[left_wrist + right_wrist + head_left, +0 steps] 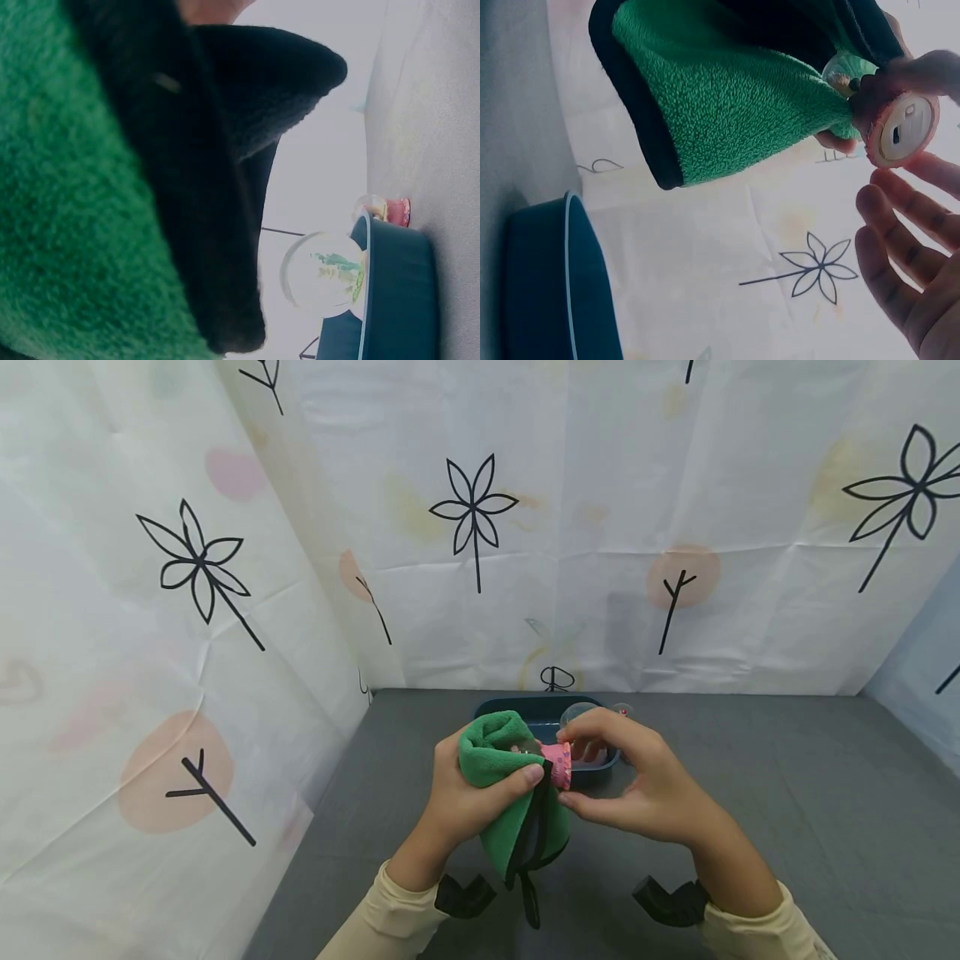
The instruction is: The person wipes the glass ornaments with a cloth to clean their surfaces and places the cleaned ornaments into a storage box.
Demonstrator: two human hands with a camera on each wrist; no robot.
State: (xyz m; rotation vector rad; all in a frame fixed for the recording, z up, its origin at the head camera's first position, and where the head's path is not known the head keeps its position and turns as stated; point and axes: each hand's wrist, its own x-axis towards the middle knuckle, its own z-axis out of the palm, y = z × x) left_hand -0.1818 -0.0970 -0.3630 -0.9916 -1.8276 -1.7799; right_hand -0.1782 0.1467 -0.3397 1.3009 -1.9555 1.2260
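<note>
My left hand grips a green cloth with black edging, which is wrapped around a small snow globe. The globe's pink base pokes out of the cloth toward the right. My right hand pinches that base between thumb and fingers. From the right wrist view, the white underside of the base is visible, and part of the clear dome shows beside the cloth. Cloth fills much of the left wrist view, hiding most of the left fingers there.
Behind the hands stands a dark blue tub on the grey table. A larger clear globe is in the tub. Just beyond it is another small snow globe with a reddish base. Patterned white sheets enclose the table.
</note>
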